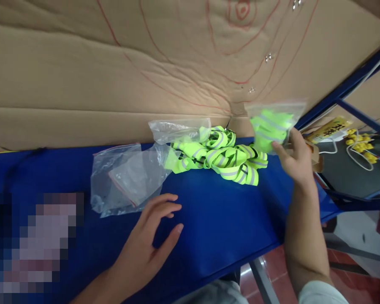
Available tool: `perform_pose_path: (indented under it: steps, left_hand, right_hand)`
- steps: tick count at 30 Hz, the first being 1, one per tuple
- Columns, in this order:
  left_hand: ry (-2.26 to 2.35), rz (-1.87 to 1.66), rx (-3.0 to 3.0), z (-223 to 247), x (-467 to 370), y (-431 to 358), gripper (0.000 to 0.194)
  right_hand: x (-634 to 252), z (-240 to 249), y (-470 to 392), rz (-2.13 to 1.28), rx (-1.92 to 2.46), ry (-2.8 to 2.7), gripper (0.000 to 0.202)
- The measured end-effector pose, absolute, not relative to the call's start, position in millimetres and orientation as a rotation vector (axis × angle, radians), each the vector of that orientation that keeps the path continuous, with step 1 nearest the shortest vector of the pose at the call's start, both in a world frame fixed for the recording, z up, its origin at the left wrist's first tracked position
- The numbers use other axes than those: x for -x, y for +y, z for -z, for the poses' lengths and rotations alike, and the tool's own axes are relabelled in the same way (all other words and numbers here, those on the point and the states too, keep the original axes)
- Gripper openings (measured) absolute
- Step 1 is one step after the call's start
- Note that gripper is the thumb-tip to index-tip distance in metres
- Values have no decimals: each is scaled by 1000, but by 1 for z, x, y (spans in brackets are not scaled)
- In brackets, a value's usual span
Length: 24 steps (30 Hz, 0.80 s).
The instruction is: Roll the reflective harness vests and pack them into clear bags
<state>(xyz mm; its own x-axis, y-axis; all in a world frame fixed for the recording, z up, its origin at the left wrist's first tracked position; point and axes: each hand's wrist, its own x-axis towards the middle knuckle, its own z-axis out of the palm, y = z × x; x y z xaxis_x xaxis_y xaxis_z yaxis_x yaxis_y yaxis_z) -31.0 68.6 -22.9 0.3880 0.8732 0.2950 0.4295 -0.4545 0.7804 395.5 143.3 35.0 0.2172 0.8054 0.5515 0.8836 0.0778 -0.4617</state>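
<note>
My right hand (296, 158) grips a clear zip bag (274, 126) by its lower right side, lifted above the table's right part. Folded neon-yellow reflective straps fill the bag. My left hand (148, 236) hovers over the blue table with thumb and fingers apart, holding nothing. Beyond it lies a tangled heap of neon-yellow reflective straps (228, 160) with grey stripes and dark buckles. Flat clear plastic bags (129, 177) rest left of the heap, just past my left fingers. Another clear bag (174, 131) overlaps the heap's upper left.
A brown cardboard panel (114, 84) with red drawn lines stands behind the blue table (209, 228). To the right, a blue metal frame (361, 114) borders a shelf with a yellow packet (329, 128) and small yellow items (362, 145). A pixelated patch covers the left.
</note>
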Motion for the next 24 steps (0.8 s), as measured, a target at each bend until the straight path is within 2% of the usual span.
perform_pose_path:
  steps: [2, 5, 8, 12, 17, 21, 22, 24]
  left_hand:
    - [1086, -906, -2126, 20, 30, 67, 26]
    - [956, -917, -2240, 20, 28, 66, 24]
    - [902, -939, -2294, 19, 28, 68, 21]
    - [896, -957, -2299, 18, 29, 69, 21]
    - [860, -981, -2320, 18, 33, 67, 24]
    - [877, -1002, -2372, 22, 35, 68, 24]
    - [882, -1007, -2388, 24, 35, 69, 25]
    - [888, -1005, -2419, 27, 35, 71, 25]
  right_hand:
    - [-433, -24, 155, 281, 1878, -1495, 60]
    - [-460, 0, 166, 231, 1979, -1428, 66]
    - [-459, 15, 171, 228, 2015, -1357, 66]
    - [-429, 9, 170, 345, 1927, -1348, 55]
    - [-360, 6, 162, -38, 1688, -1882, 42]
    - [-309, 12, 152, -231, 1543, -2093, 63]
    - [-301, 10, 149, -316, 1468, -2115, 64]
    - [-294, 0, 141, -555, 1278, -2153, 51]
